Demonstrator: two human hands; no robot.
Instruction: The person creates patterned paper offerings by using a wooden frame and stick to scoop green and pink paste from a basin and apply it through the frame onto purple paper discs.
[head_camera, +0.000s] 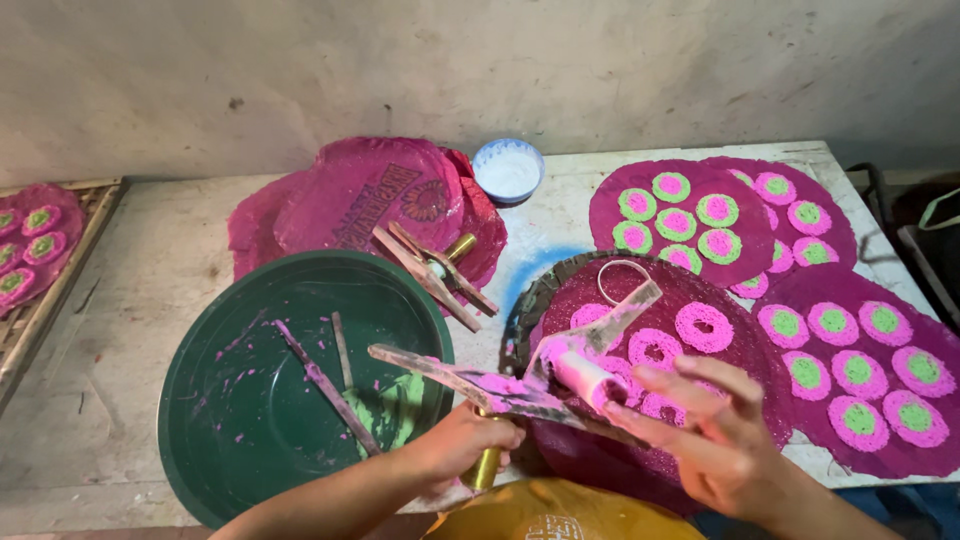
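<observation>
Gripping the brass handle (487, 462) of a wooden press (520, 385) smeared with pink paste, the left hand (462, 447) has its fingers curled tight around it at the near edge of the desk (120, 300). The right hand (715, 435) steadies the press's pink end, fingers half spread; whether they pinch it is hard to tell. Just left sits a green basin (250, 420); pink rings (704, 326) lie on a magenta sheet (700, 290) behind.
</observation>
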